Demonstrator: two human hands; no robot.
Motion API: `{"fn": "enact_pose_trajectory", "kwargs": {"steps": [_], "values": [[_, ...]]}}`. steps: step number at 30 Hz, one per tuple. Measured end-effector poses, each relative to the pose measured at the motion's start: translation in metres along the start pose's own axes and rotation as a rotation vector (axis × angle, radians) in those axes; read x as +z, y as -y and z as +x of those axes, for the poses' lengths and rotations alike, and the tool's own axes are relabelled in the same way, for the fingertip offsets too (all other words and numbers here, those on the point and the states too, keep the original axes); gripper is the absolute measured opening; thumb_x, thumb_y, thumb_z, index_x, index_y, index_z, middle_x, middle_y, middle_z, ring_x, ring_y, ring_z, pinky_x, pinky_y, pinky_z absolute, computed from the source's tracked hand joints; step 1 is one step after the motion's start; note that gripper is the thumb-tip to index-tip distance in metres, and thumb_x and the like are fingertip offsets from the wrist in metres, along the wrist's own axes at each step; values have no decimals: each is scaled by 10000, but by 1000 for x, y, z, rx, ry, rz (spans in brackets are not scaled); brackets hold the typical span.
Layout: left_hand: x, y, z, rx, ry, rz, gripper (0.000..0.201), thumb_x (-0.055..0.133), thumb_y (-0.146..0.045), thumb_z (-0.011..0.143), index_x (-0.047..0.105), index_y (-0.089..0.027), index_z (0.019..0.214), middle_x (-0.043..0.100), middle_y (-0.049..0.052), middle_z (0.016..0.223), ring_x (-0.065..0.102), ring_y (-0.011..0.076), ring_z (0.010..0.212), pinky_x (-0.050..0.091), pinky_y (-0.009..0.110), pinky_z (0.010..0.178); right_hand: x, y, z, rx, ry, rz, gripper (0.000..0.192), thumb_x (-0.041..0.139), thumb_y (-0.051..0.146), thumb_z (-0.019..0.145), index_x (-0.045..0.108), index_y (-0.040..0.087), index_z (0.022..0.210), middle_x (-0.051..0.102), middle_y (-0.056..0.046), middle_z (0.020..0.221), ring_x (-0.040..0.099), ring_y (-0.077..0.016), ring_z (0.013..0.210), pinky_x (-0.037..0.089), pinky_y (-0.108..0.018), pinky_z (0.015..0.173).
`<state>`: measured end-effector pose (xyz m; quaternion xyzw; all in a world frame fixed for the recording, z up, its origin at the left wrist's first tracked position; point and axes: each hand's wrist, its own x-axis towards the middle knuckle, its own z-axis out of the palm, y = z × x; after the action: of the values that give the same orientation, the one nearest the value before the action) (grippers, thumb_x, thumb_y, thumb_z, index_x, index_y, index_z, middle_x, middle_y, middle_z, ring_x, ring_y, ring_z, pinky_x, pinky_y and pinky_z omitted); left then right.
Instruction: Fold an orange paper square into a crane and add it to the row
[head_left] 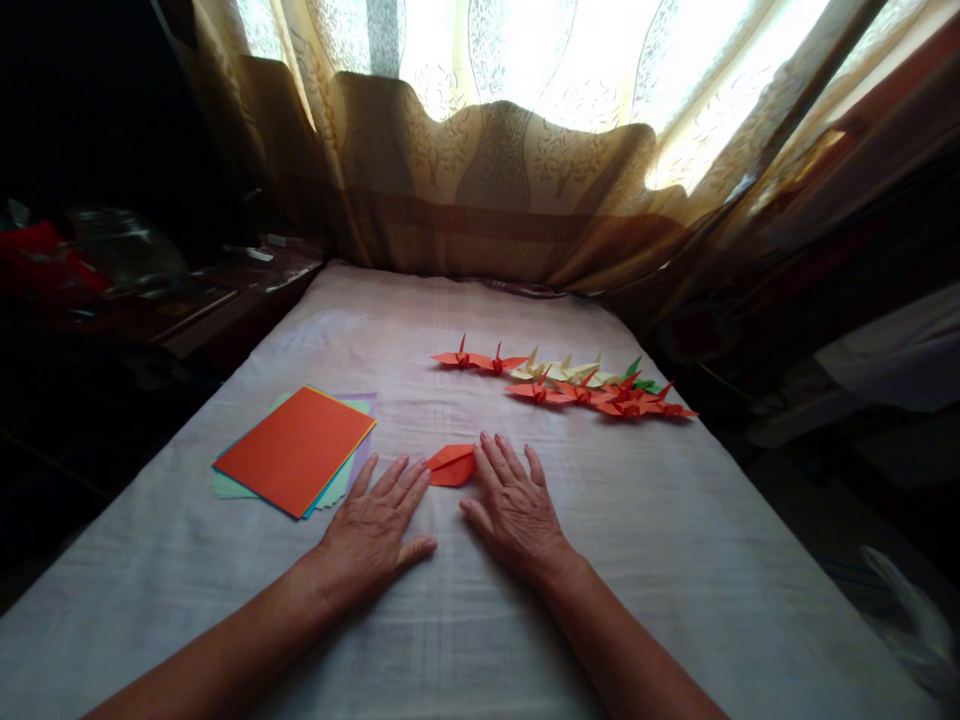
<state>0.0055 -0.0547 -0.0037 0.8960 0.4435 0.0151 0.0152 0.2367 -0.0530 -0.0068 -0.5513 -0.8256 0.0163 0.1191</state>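
Patterned golden-brown curtains [495,190], glowing with daylight at the top, hung behind a flat surface spread with pale cloth [465,630]. A small folded piece of orange paper, long and pointed [455,468], lay on the cloth between the person's hands. The left hand [379,517] rested palm down, fingers outstretched, tips at the paper's left end; the right hand [519,512] lay likewise, its fingers spread at the right end. Neither pinched anything. Beside the left hand sat a loose stack of coloured paper sheets, orange uppermost [296,450]; beyond the right stood orange-red [541,394], cream [568,372] and green folded-paper birds [637,380]. The step looked like smoothing creases midway through folding; the next move seemed to call for lifting one flap cleanly and creasing it evenly.
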Motion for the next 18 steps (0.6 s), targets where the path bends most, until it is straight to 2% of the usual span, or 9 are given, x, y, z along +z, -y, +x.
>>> {"fn": "enact_pose_trajectory", "kwargs": {"steps": [2, 5, 8, 11, 14, 18], "values": [[3, -2, 0, -3, -36, 8, 686, 438, -609, 934, 439, -172, 1463, 426, 107, 1518, 368, 312, 1414, 111, 532, 1187, 0, 6, 1, -87, -26, 8, 628, 473, 486, 967, 357, 182, 1505, 258, -91, 1586, 223, -278, 1477, 39, -537, 1195], [8, -4, 0, -18, -103, 0, 669, 395, -631, 942, 476, -191, 1440, 476, 92, 1488, 397, 297, 1398, 115, 504, 1192, 1, 14, 2, -130, 17, 29, 607, 444, 512, 975, 384, 197, 1490, 295, -75, 1575, 217, -277, 1479, 8, -551, 1194], [9, -3, 0, -24, -150, -7, 647, 386, -630, 947, 511, -197, 1412, 519, 88, 1456, 419, 295, 1382, 124, 502, 1190, 1, 13, 2, -84, 100, 47, 602, 427, 526, 977, 395, 202, 1483, 343, -77, 1555, 285, -267, 1455, 69, -546, 1196], [5, -2, 1, 10, -200, -8, 583, 425, -583, 951, 541, -203, 1379, 554, 92, 1425, 453, 301, 1353, 147, 518, 1182, -2, 6, 3, -1, 127, 38, 563, 424, 494, 985, 413, 213, 1472, 359, -87, 1548, 330, -266, 1434, 107, -561, 1184], [-5, -1, 8, 23, -251, -14, 425, 478, -453, 967, 605, -205, 1289, 624, 93, 1341, 509, 306, 1293, 185, 545, 1163, -6, -2, 7, 38, 123, 34, 508, 422, 446, 992, 449, 225, 1449, 397, -85, 1530, 356, -262, 1419, 125, -558, 1174], [-17, -2, 25, 33, -289, -25, 198, 579, -291, 934, 674, -192, 1078, 703, 78, 1167, 573, 294, 1190, 260, 544, 1131, -10, -2, 10, 56, 99, 39, 481, 476, 424, 970, 510, 211, 1400, 466, -86, 1490, 406, -254, 1381, 260, -476, 1125]]}}
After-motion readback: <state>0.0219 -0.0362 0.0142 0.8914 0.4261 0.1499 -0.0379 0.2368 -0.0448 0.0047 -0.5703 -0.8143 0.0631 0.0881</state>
